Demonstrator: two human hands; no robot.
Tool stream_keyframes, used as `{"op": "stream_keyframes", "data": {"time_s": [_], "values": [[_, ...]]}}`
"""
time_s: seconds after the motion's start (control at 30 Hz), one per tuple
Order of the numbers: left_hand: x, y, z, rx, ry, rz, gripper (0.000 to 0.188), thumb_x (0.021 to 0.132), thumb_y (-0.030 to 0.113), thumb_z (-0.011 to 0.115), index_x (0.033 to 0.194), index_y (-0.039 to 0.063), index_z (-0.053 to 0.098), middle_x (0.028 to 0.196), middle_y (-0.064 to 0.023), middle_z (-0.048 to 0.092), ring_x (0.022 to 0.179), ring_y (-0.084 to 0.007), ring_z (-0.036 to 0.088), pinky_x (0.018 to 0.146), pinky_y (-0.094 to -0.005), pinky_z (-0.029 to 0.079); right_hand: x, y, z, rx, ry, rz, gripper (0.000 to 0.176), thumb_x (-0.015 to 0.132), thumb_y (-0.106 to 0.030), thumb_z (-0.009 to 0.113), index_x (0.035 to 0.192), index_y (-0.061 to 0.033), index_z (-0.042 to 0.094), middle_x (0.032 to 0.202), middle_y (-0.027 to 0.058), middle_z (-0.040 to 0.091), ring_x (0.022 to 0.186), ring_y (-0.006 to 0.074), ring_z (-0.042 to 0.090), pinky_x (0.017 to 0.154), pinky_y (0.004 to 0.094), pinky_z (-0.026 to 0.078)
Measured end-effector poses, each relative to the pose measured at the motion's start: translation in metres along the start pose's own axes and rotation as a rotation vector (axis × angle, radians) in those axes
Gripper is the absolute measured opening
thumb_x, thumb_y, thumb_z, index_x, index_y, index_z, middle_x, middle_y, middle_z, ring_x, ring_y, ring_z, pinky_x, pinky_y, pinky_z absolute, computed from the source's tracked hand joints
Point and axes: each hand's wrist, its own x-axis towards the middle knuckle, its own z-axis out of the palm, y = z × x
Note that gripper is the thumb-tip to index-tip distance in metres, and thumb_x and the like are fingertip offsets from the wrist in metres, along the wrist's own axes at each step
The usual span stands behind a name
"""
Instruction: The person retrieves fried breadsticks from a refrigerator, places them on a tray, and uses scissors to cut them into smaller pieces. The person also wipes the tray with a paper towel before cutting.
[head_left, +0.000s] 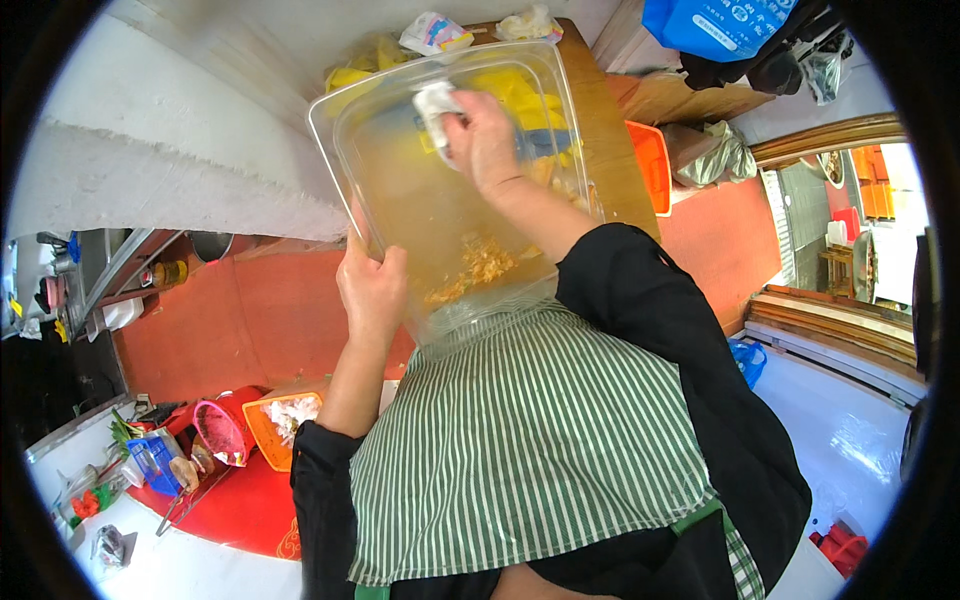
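A clear plastic tub (450, 210) is tilted in front of my striped apron, its near end close to the cloth. My left hand (373, 281) grips the tub's left rim, thumb on the near side. Inside the tub, my right hand (480, 139) pinches a white wad of tissue or cloth (433, 105) near the far wall; both look slightly blurred. Orange-brown crumbs (484, 262) show at the tub's near part; whether they lie in it or are seen through it, I cannot tell. Yellow and blue material (525, 97) shows through the far side.
Behind the tub is a wooden table (607, 127) with a white plastic packet (435, 34). An orange bin (651, 169) stands right of it. At lower left are an orange container of white scraps (281, 424) and a pink-rimmed bucket (223, 427). A white wall (202, 165) rises at left.
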Motion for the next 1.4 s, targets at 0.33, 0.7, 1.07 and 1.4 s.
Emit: {"op": "stream_keyframes", "data": {"time_s": [0.33,0.7,1.07,1.4], "values": [[0.001,-0.018,-0.005,-0.048,-0.018,-0.044,0.067,0.083,0.003,0.053,0.148,0.003,0.036,0.128,-0.0143,0.06,0.093,-0.0141,0.061,0.079,-0.0275,0.05,-0.082,-0.035,-0.026,0.135,-0.702,-0.505,0.029,0.076,-0.003,0.069,0.104,-0.0081,0.064,0.094,0.0089,0.061,0.088,0.031,0.061,0.073,0.0373,0.052],[0.0,-0.01,-0.003,0.067,0.027,0.034,0.058,0.097,0.028,0.058,0.144,0.0,0.04,0.127,-0.0187,0.062,0.115,-0.0273,0.061,0.092,-0.0353,0.048,-0.089,-0.063,-0.028,0.749,-0.748,0.354,0.028,0.081,-0.004,0.066,0.109,-0.0048,0.066,0.101,0.014,0.066,0.09,0.0265,0.066,0.08,0.0347,0.053],[0.007,-0.013,-0.001,0.08,0.038,0.143,0.06,0.097,0.028,0.058,0.146,0.0,0.037,0.134,-0.0207,0.057,0.119,-0.0287,0.059,0.095,-0.0355,0.046,-0.033,-0.031,-0.042,0.26,-0.548,-0.263,0.027,0.078,-0.002,0.067,0.104,-0.0084,0.066,0.088,0.0097,0.061,0.083,0.0284,0.062,0.07,0.038,0.052],[0.005,-0.015,-0.004,0.028,0.058,0.01,0.06,0.096,0.025,0.06,0.146,0.0,0.037,0.128,-0.0185,0.061,0.111,-0.0224,0.062,0.09,-0.033,0.049,-0.088,-0.024,-0.052,-0.055,-0.892,-0.729,0.014,0.078,-0.01,0.061,0.092,-0.0124,0.063,0.084,0.0082,0.057,0.083,0.0247,0.063,0.065,0.0381,0.053]]}}
